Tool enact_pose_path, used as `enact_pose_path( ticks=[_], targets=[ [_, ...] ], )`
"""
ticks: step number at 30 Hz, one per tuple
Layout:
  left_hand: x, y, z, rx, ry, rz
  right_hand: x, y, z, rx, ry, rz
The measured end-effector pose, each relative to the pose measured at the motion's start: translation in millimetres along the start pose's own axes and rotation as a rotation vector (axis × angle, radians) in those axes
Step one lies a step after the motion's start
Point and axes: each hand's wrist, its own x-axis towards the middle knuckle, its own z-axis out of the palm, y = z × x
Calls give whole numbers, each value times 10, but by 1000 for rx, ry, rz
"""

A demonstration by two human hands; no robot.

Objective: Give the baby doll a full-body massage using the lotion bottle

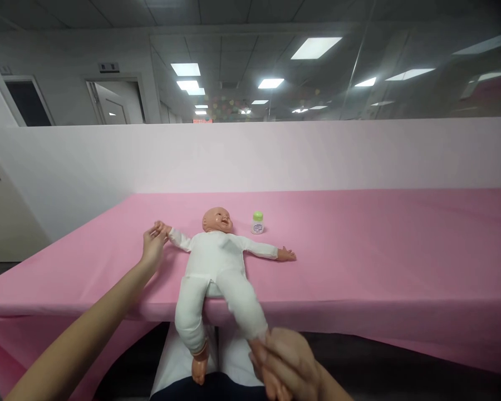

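A baby doll (217, 253) with a white cloth body lies on its back across the front edge of the pink-covered table (379, 245). Its head points to the far side and its legs hang over the edge. My left hand (153, 245) is closed on the doll's hand at the left, the arm stretched out. Near the bottom, my right hand (290, 359) wraps round the doll's lower leg at the ankle, slightly blurred. The doll's other arm lies outstretched to the right, and its other foot hangs free.
A small white jar with a green lid (258, 223) stands right of the doll's head. Behind the table runs a white low wall (275, 156) with glass above it. My lap in white trousers (234, 356) is under the table's front edge.
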Motion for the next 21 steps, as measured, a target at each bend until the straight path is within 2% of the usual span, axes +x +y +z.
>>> enact_pose_path(
  ticks=[1,3,7,10,13,16,18,21],
  targets=[
    [-71,72,96,13,11,68,167,55,-1,2,44,-12],
    [-251,213,290,125,0,318,523,164,36,-27,71,86],
    [-637,341,535,503,-377,653,1051,378,283,204,39,198],
    [-797,301,548,739,-593,814,1138,514,505,303,-22,270],
    [-808,280,508,815,-595,793,1101,559,586,326,-28,315],
    [-699,315,476,732,-527,683,1082,487,464,293,15,296],
    [-561,332,446,585,-427,597,1045,399,310,246,33,225],
    [-276,296,351,305,-148,392,833,257,86,124,1,40]
  ],
)
